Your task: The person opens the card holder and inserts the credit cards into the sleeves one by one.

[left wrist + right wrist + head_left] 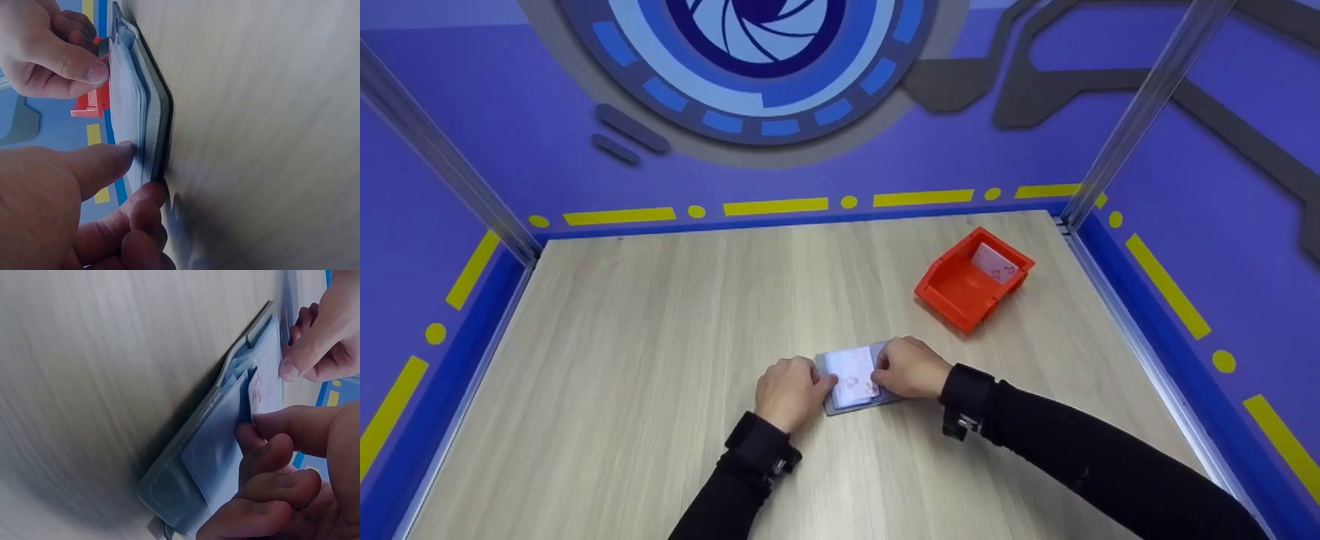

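An opened grey-blue card holder (831,405) with stitched edges lies on the table, its clear plastic sleeves (135,90) stacked on the left half. A whitish card with a reddish print (853,375) lies over those sleeves. My left hand (789,391) grips the holder's left side, thumb on top of the sleeves and fingers at the cover's edge. With thumb and index finger, my right hand (913,367) pinches the card's right edge (256,396) near the fold. Whether the card sits partly inside a sleeve I cannot tell.
To the back right stands an orange-red open bin (964,289), a similar printed card (994,263) leaning inside it. The wooden tabletop (660,322) is bounded by blue-purple panels (772,180) at the back and both sides.
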{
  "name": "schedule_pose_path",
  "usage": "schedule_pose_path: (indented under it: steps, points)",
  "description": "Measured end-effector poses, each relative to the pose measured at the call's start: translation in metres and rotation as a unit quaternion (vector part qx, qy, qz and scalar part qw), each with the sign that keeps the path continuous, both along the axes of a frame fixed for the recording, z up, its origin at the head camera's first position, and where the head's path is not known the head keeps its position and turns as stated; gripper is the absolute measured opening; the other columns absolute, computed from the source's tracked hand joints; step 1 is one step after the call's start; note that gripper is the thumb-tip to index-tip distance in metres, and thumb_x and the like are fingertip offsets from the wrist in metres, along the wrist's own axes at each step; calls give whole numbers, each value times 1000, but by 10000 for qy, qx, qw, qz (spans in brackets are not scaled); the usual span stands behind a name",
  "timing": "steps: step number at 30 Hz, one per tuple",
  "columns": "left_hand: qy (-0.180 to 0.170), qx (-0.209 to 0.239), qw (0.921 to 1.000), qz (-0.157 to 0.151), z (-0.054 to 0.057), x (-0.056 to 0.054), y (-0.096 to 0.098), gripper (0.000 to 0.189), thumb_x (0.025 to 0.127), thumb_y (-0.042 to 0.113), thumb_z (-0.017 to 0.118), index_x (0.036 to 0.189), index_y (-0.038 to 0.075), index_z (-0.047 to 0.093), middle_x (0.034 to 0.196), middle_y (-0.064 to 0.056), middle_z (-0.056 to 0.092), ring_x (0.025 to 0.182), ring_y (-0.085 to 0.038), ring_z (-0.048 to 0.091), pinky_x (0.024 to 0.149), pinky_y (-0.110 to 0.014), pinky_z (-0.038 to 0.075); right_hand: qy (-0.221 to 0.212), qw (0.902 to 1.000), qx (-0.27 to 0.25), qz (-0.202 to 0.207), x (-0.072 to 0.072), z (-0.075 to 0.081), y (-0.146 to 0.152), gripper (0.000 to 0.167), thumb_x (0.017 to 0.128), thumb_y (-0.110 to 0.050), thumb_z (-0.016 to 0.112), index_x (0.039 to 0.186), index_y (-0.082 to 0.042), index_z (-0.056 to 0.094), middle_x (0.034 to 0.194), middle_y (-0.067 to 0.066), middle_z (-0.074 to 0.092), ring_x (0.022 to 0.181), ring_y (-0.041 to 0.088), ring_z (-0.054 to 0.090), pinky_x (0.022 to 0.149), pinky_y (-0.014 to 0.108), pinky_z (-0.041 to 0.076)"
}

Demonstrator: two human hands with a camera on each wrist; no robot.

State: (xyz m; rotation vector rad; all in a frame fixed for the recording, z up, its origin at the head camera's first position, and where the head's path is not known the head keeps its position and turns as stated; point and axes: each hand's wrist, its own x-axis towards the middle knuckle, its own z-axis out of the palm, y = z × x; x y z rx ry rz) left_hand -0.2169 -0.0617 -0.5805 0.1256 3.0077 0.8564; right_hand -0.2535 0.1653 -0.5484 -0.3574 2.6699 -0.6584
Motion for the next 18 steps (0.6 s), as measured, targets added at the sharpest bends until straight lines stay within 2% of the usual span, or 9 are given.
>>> schedule_pose_path:
  steps: [11,18]
  points:
    - [74,66,9999,-41,-1,1,-1,42,95,38,84,67,18,61,66,4,58,58,-14,50,55,-31,35,189,9995,-232,52,5,1,-9,25,95,-17,79,70,-13,75,68,-7,59,71,13,53,66,28,41]
    - [182,121,9997,-78,0,2,0,43,95,37,84,67,16,59,66,4,55,58,-14,48,55,-31,34,151,9985,-505,166,6,-3,-11,18,97,-14,76,80,-10,79,74,-6,61,73,12,55,68,28,44]
